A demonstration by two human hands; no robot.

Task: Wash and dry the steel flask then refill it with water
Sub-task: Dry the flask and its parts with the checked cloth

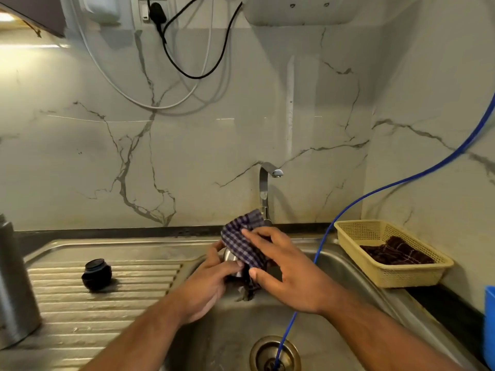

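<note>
Steel shows between the hands: the flask (229, 257), mostly hidden, held over the sink (227, 330). Left hand (206, 279) curls round its bare end. Right hand (284, 269) clamps the checked cloth (241, 236) about it with thumb and fingers. Drying stage, I judge; washing looks done. Black cap (96, 273) is off, on the drainboard (107, 303). The tap (265, 188) isn't running. Refill and capping remain.

The checked cloth (242, 243) hides most of the steel flask (229, 255); the left frame edge cuts off a steel bottle (13, 285).
</note>
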